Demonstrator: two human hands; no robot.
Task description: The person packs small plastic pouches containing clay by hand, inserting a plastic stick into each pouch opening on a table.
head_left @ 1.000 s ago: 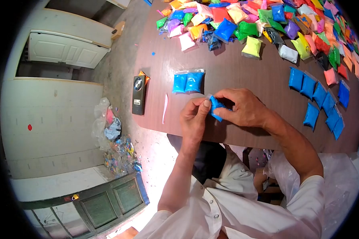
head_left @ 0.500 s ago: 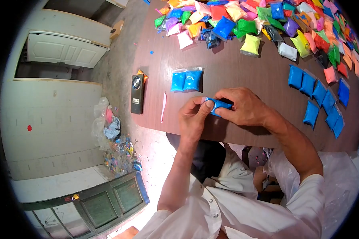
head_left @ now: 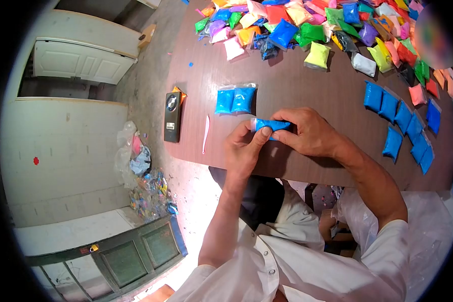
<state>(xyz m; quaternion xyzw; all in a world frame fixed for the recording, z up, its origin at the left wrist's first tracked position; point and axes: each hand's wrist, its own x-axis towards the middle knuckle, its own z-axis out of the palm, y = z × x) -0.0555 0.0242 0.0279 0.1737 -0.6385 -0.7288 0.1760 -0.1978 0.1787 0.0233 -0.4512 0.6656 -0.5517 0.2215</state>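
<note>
Between my two hands, just above the table's near edge, is a small blue packet [head_left: 273,124] in clear film. My left hand [head_left: 243,147] pinches its left end, thumb on top. My right hand [head_left: 309,132] grips its right end, with the fingers curled round it. Just beyond the hands, two joined blue packets [head_left: 235,100] lie flat on the table. A slim white-and-pink plastic stick [head_left: 206,134] lies to the left of my left hand.
A dark phone [head_left: 172,118] rests at the table's left edge, partly over an orange packet. More blue packets [head_left: 403,117] lie in a slanting row at the right. A big heap of multicoloured packets [head_left: 307,30] covers the far side of the brown table [head_left: 287,75].
Both hands still hold the blue packet, which has turned to lie more level. Its clear left end shows more above my left thumb. My right fingers have shifted slightly upward.
</note>
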